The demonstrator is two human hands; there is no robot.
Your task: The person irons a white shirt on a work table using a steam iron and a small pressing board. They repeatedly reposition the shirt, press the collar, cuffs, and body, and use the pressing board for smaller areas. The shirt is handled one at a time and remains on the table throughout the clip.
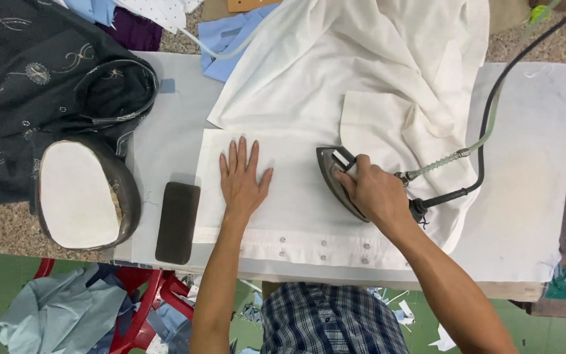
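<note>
A white shirt lies spread on a padded ironing table, with its button placket along the near edge. My left hand presses flat on the smoothed white cloth, fingers apart, holding nothing. To its right, my right hand grips the handle of a dark metal iron whose pointed nose faces my left hand. The iron rests on the shirt. A black cord and a pale hose run from its rear toward the upper right.
A dark rectangular pad lies left of the shirt. A dark embroidered garment and an oval white pressing cushion fill the table's left end. Blue cloth pieces lie behind. Red stool legs and fabric scraps sit below the table.
</note>
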